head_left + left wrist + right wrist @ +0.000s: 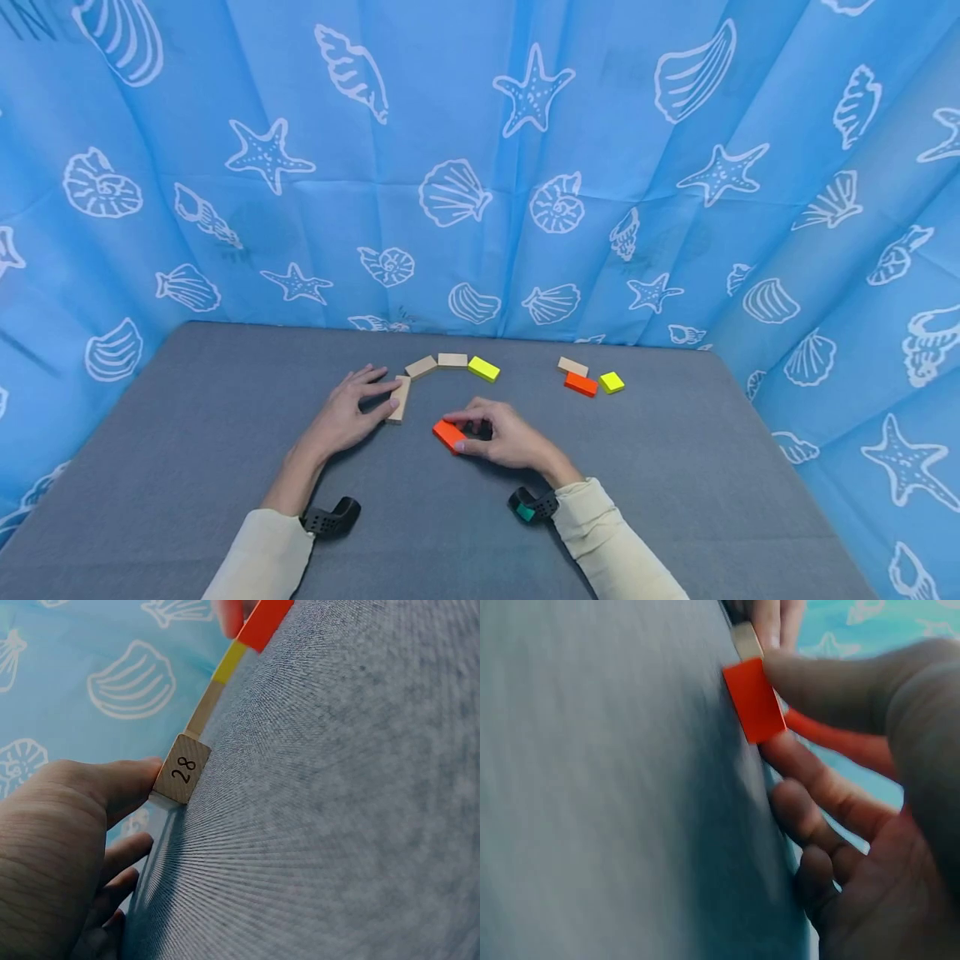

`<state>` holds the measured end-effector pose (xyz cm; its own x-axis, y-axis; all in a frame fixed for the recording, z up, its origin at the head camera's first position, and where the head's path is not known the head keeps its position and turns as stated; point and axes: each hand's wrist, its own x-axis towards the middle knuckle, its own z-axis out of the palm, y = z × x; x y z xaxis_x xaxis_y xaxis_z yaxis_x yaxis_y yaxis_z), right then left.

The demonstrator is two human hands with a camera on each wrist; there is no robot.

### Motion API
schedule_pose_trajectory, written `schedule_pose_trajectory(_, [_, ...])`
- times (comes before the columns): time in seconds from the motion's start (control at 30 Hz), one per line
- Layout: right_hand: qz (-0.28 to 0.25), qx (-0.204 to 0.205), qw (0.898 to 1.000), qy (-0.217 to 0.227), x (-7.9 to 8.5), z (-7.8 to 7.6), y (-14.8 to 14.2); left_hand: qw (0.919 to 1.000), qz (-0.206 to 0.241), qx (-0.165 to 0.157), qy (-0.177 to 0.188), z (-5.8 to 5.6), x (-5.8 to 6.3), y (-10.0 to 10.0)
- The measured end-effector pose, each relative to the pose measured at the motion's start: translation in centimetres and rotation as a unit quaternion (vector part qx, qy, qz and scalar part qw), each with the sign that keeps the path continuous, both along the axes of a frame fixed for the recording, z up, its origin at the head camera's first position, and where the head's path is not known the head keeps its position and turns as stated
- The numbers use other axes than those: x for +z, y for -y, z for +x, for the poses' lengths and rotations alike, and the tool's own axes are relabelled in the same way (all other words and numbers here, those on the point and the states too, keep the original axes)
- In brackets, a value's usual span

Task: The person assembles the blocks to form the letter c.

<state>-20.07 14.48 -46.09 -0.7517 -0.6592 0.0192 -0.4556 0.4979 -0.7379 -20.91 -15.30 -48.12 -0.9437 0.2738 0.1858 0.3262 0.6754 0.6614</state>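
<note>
My left hand (352, 412) lies at a plain wooden block (400, 400) on the grey table, thumb and index fingertips touching it. In the left wrist view the near end of this wooden block (181, 769) bears the number 28, and the thumb tip meets its edge; the index finger is hidden there. My right hand (506, 433) pinches an orange block (448, 436) between thumb and fingers, low over the table, right of and nearer than the wooden one. The right wrist view shows the orange block (756, 701) at the thumb tip, other fingers loosely bent.
Beyond the hands, two wooden blocks, one tilted (421, 367) and one level (452, 360), curve round to a yellow block (483, 369). Farther right lie another wooden block (573, 366), a second orange block (581, 384) and a yellow piece (611, 382). A blue curtain (480, 250) hangs behind.
</note>
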Motion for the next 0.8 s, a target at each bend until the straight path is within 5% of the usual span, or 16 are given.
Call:
schedule_pose_trajectory(0.37, [-0.022, -0.043, 0.998, -0.027, -0.5, 1.0, 2.5, 1.0000, -0.006, -0.004, 0.004, -0.2, 0.0, 0.2])
schedule_pose_trajectory(0.8, [-0.031, -0.030, 0.999, -0.030, -1.1, 1.5, 3.1, 0.9999, -0.008, -0.003, 0.008, -0.3, -0.1, 0.2])
